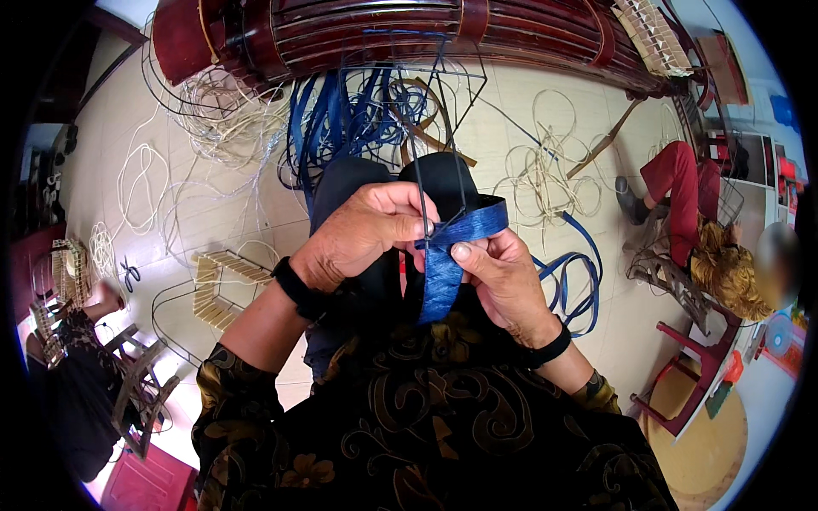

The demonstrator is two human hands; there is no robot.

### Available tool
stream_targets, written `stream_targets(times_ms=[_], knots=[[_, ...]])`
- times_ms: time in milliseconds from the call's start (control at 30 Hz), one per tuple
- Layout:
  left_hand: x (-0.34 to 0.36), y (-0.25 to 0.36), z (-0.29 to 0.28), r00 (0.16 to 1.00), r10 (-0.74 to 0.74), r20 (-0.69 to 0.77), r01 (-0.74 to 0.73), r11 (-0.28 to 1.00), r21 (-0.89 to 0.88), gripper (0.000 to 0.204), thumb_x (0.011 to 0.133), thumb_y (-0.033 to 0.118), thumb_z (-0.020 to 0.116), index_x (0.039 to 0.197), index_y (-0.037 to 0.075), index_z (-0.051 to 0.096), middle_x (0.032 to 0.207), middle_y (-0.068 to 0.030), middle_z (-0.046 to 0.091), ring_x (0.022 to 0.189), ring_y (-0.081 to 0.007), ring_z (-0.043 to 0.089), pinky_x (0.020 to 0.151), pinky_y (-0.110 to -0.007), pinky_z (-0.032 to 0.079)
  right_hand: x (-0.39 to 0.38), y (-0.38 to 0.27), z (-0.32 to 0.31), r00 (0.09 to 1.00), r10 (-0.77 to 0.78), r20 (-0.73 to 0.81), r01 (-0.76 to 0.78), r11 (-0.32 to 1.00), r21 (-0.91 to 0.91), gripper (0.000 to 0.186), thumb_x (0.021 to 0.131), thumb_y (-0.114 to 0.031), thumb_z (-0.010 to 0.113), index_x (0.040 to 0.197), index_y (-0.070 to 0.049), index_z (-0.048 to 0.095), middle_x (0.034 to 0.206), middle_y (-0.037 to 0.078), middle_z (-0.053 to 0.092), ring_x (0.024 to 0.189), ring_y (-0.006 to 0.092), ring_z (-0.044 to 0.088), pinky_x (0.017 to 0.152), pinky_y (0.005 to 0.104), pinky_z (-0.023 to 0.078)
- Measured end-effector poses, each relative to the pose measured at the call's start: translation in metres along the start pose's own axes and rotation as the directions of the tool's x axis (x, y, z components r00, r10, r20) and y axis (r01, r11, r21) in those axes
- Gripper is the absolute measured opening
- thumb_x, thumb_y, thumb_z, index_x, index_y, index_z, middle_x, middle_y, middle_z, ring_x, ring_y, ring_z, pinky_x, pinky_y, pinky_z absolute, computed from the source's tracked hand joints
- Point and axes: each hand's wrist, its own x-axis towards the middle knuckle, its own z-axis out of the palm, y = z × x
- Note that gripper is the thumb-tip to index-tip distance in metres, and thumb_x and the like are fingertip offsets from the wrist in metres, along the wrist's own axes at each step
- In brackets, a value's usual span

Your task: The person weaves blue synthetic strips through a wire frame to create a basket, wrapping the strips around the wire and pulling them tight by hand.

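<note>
A flat, glossy blue strap (441, 285) is bent around the near end of a thin dark wire frame (451, 140) over my lap. My left hand (375, 223) pinches the wire and the strap's edge between thumb and fingertips. From the other side, my right hand (503, 271) grips the strap, its thumb lying on the blue surface. One end of the strap hangs down toward my shirt, and a loop of it curves off to the right above my right hand. The wire frame reaches away from me over my knees.
A heap of blue strapping (341, 119) and tangled pale cane strands (226, 111) lies on the tiled floor ahead. Beyond stands a dark red wooden bench (375, 38). A partly wrapped frame (223, 285) and scissors (129, 272) lie at left. Other people sit on both sides.
</note>
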Motion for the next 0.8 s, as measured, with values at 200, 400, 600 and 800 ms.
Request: stream_targets(times_ms=[200, 400, 600, 800], knots=[[0.002, -0.003, 0.002, 0.998, -0.060, -0.008, 0.060, 0.998, 0.005, 0.015, 0.091, 0.016, 0.064, 0.101, 0.004, 0.062, 0.090, 0.0020, 0.062, 0.081, -0.0075, 0.056, 0.074, -0.023, 0.046, 0.000, 0.004, -0.003, 0.998, -0.059, -0.030, 0.057, 0.996, -0.069, 0.030, 0.089, -0.008, 0.070, 0.115, -0.004, 0.056, 0.093, 0.004, 0.068, 0.079, 0.0077, 0.060, 0.068, 0.0218, 0.048], [0.013, 0.010, -0.012, 0.961, -0.181, 0.209, 0.156, 0.979, 0.131, 0.019, 0.091, 0.015, 0.061, 0.104, 0.001, 0.061, 0.095, -0.0002, 0.061, 0.085, -0.0103, 0.056, 0.080, -0.026, 0.045, 0.001, -0.001, -0.003, 0.999, -0.026, 0.042, 0.030, 0.994, -0.108, 0.029, 0.089, -0.008, 0.070, 0.115, -0.003, 0.056, 0.093, 0.003, 0.067, 0.080, 0.0076, 0.060, 0.069, 0.0229, 0.048], [0.004, -0.018, -0.021, 0.986, 0.072, 0.151, -0.022, 0.951, -0.309, 0.022, 0.093, 0.017, 0.057, 0.103, -0.003, 0.061, 0.112, -0.0124, 0.057, 0.103, -0.0244, 0.058, 0.091, -0.039, 0.047, 0.002, -0.005, -0.008, 0.998, -0.009, 0.060, 0.014, 0.996, -0.085, 0.020, 0.091, -0.008, 0.067, 0.109, -0.002, 0.062, 0.092, 0.002, 0.068, 0.078, 0.0067, 0.060, 0.071, 0.0225, 0.049], [0.002, -0.001, -0.026, 0.956, -0.138, 0.259, 0.148, 0.989, -0.022, 0.036, 0.087, 0.028, 0.064, 0.098, -0.005, 0.068, 0.095, -0.0168, 0.067, 0.088, -0.0242, 0.062, 0.085, -0.035, 0.046, 0.001, -0.009, -0.006, 0.995, -0.020, 0.099, 0.034, 0.990, -0.139, 0.015, 0.093, -0.010, 0.065, 0.104, 0.001, 0.064, 0.089, 0.002, 0.067, 0.076, 0.0060, 0.060, 0.071, 0.0219, 0.048]])
